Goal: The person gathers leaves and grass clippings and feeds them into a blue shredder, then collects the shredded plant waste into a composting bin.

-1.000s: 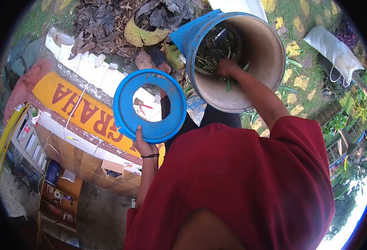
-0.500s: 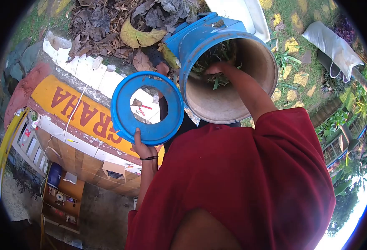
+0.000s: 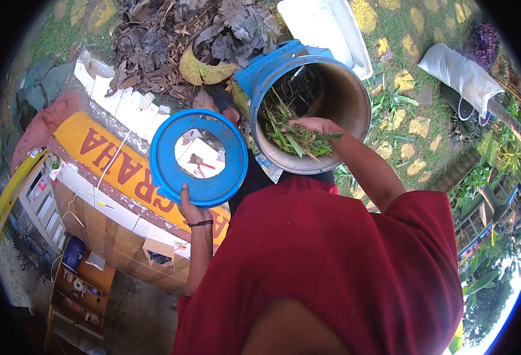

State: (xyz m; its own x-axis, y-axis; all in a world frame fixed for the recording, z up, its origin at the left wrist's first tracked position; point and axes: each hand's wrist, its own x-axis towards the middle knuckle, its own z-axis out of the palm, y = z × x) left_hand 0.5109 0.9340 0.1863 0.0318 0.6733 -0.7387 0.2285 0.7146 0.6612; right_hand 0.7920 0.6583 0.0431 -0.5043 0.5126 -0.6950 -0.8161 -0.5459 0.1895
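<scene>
My left hand grips the lower rim of a round blue lid that has a large hole in its middle. A blue bin lies with its open mouth facing me, to the right of the lid. Inside its mouth my right hand is closed on green grass and leaf clippings. The clippings spread over the lower left of the opening. The bin's deeper inside is dark.
Dry leaves are piled at the top left beside a broken white tiled edge. A white tray lies behind the bin. A white sack is at the right. Red scissors-like handles show through the lid's hole.
My right hand has come nearer the bin's mouth, bringing more green clippings into view. The lid has shifted slightly left and down in view, still in my left hand.
</scene>
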